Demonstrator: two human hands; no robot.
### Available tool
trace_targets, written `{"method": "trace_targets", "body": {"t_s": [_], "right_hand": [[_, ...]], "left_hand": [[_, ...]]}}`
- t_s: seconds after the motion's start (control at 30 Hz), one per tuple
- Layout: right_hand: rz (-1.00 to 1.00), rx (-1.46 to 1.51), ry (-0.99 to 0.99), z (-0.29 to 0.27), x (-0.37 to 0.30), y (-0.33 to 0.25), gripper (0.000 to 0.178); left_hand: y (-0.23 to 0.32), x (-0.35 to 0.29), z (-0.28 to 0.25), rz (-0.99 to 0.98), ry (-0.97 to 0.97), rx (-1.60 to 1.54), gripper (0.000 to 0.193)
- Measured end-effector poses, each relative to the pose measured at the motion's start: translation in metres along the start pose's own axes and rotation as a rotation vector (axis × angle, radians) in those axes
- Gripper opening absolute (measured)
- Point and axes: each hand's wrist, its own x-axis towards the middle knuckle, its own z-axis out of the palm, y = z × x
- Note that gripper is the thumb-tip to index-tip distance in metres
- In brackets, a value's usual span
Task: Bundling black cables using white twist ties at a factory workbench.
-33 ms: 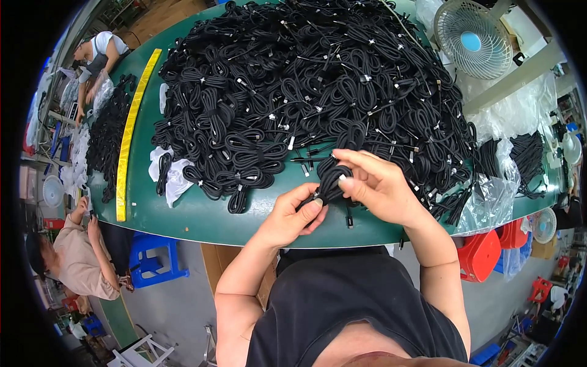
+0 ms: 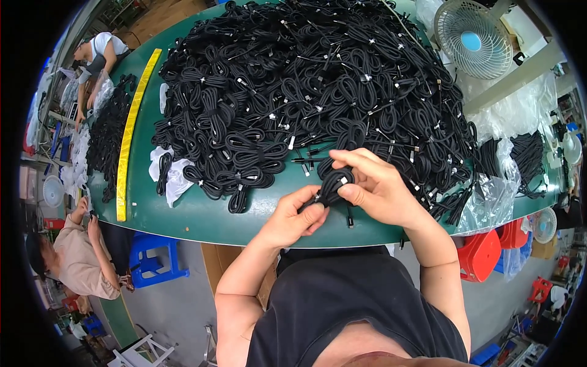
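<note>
one coiled black cable point(image 2: 333, 184): lower-left end pinched in your left grip point(image 2: 291, 216), your right grip point(image 2: 384, 189) loosely spread around its right side; probably light, springy; best held mid-coil.

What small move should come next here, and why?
I'd suggest bringing the right hand's fingers down onto the coiled black cable. The left hand already pinches its lower-left end, seemingly steadying it, while the right thumb is at the coil's right side and the right index finger arches above, apart from the thumb.
</note>
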Motion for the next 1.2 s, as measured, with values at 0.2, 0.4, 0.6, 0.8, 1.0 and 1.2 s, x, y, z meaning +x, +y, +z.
{"method": "trace_targets", "body": {"t_s": [0.2,0.4,0.6,0.8,1.0,1.2], "right_hand": [[-0.387,-0.484,0.052,0.017,-0.017,0.009,0.018],[-0.246,-0.713,0.113,0.001,0.001,0.014,0.042],[-0.170,-1.022,0.311,-0.030,0.031,0.026,0.045],[-0.159,-0.784,0.184,-0.029,0.042,0.028,0.032],[-0.372,-0.444,0.134,-0.013,0.036,-0.011,0.030],[-0.378,-0.658,0.172,-0.001,0.025,-0.022,0.029]], "left_hand": [[-0.014,-0.009,0.013,-0.027,-0.190,0.115,0.037],[0.009,-0.012,-0.008,-0.052,0.256,0.319,0.024],[0.046,0.009,-0.046,0.612,0.572,-0.007,0.053],[0.039,0.012,-0.054,0.788,0.659,0.068,0.052],[0.026,0.031,-0.009,0.692,0.283,0.563,0.041],[0.019,0.029,0.004,0.363,0.140,0.028,0.040]]}}
